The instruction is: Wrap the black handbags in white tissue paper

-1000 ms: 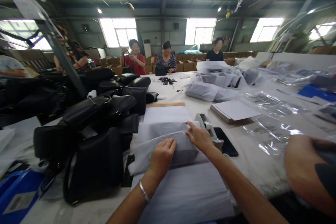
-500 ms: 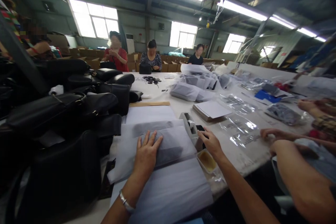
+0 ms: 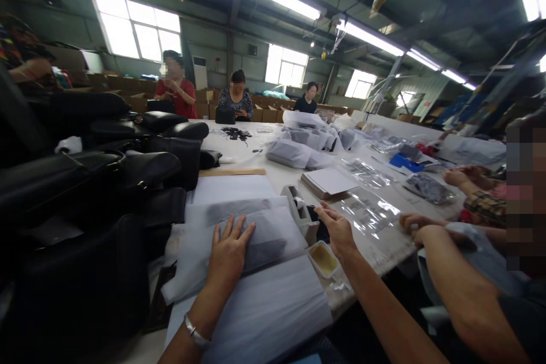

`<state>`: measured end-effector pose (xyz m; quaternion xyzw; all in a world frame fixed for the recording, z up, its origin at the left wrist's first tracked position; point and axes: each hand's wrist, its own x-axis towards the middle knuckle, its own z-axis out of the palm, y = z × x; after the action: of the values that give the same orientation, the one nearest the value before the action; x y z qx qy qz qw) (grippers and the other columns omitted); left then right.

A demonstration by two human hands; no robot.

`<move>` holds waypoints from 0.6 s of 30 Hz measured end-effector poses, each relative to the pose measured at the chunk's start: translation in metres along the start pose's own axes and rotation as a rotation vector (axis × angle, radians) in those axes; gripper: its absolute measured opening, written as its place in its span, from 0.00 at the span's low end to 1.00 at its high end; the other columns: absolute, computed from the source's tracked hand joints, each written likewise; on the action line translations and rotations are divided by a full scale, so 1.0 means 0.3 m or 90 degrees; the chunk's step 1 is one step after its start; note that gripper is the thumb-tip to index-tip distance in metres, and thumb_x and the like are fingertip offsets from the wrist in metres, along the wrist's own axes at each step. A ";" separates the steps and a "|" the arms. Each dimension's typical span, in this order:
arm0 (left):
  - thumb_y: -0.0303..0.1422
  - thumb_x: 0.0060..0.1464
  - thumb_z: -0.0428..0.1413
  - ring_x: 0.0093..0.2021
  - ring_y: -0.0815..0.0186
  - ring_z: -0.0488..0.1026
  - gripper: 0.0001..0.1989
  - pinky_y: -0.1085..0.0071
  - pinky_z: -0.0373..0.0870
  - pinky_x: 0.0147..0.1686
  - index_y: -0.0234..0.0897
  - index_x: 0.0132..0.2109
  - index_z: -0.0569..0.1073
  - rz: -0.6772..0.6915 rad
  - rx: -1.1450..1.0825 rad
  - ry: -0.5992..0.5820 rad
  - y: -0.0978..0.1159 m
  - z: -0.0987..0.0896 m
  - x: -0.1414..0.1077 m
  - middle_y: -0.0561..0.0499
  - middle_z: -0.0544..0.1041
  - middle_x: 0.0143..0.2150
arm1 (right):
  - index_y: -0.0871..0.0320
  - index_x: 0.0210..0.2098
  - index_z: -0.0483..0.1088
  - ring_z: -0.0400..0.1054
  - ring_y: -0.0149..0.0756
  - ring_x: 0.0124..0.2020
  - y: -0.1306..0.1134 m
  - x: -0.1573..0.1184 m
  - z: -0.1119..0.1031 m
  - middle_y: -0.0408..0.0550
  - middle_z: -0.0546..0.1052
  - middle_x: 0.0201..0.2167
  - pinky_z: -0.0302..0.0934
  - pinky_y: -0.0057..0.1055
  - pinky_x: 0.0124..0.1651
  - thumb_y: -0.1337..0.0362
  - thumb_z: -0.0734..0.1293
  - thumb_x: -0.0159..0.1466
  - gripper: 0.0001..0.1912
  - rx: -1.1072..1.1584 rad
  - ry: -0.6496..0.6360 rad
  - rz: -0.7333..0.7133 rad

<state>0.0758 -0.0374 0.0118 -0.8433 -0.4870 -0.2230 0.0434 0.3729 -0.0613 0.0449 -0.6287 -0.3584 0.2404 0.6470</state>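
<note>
My left hand [image 3: 230, 250] lies with fingers spread on a bundle of white tissue paper [image 3: 194, 264]. A dark flat shape shows through the thin paper. To the right, my right hand [image 3: 339, 231] is pinched, thumb against fingers, beside a pale tape dispenser [image 3: 294, 205]. Whatever is in the pinch is too small to make out. Just below the dispenser stands a small white tub [image 3: 323, 260] with something yellowish in it. More white tissue sheets [image 3: 273, 307] spread out under and in front of the bundle.
Black bags [image 3: 85, 273] are piled on the left. A stack of white cards [image 3: 328, 182] and clear plastic bags [image 3: 371, 213] lie on the right, near a co-worker's arm [image 3: 447, 278]. Tissue-wrapped bundles [image 3: 290, 151] sit farther back. Several people sit around the table.
My right hand has lifted slightly and come away from the tape dispenser, its fingertips pinched. My left hand stays on the bundle. The view has turned a little to the right.
</note>
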 end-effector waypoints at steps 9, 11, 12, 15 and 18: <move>0.21 0.61 0.43 0.68 0.48 0.57 0.28 0.42 0.54 0.63 0.48 0.63 0.68 -0.002 -0.003 0.009 -0.006 0.018 -0.003 0.50 0.64 0.68 | 0.57 0.35 0.78 0.76 0.42 0.40 -0.012 -0.158 -0.091 0.51 0.81 0.41 0.73 0.35 0.41 0.54 0.75 0.52 0.15 0.124 -0.034 0.183; 0.21 0.61 0.43 0.68 0.48 0.57 0.27 0.42 0.54 0.63 0.48 0.63 0.68 -0.002 -0.005 0.010 -0.004 0.014 -0.003 0.50 0.64 0.68 | 0.57 0.34 0.78 0.76 0.38 0.35 0.010 -0.173 -0.104 0.50 0.81 0.39 0.73 0.33 0.39 0.54 0.75 0.52 0.15 0.135 -0.053 0.231; 0.21 0.61 0.43 0.68 0.48 0.57 0.27 0.42 0.54 0.63 0.48 0.63 0.68 -0.002 -0.005 0.010 -0.004 0.011 -0.003 0.49 0.64 0.68 | 0.58 0.33 0.79 0.75 0.35 0.33 0.021 -0.177 -0.108 0.50 0.81 0.37 0.72 0.32 0.38 0.54 0.76 0.52 0.15 0.142 -0.062 0.250; 0.21 0.62 0.43 0.68 0.48 0.57 0.27 0.42 0.55 0.62 0.48 0.63 0.68 -0.004 -0.006 0.010 -0.001 0.006 0.000 0.49 0.65 0.67 | 0.59 0.32 0.79 0.70 0.29 0.26 0.057 -0.174 -0.117 0.47 0.80 0.30 0.70 0.27 0.33 0.54 0.79 0.48 0.17 0.138 -0.089 0.273; 0.22 0.62 0.44 0.68 0.48 0.57 0.26 0.42 0.56 0.62 0.48 0.62 0.69 -0.008 -0.010 0.006 0.002 0.001 0.003 0.50 0.65 0.67 | 0.60 0.32 0.80 0.65 0.27 0.22 0.089 -0.155 -0.128 0.46 0.79 0.27 0.65 0.26 0.28 0.52 0.78 0.47 0.19 0.048 -0.096 0.237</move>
<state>0.0768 -0.0369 0.0120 -0.8394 -0.4904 -0.2312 0.0372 0.3770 -0.1189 0.0129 -0.6396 -0.2741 0.4154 0.5858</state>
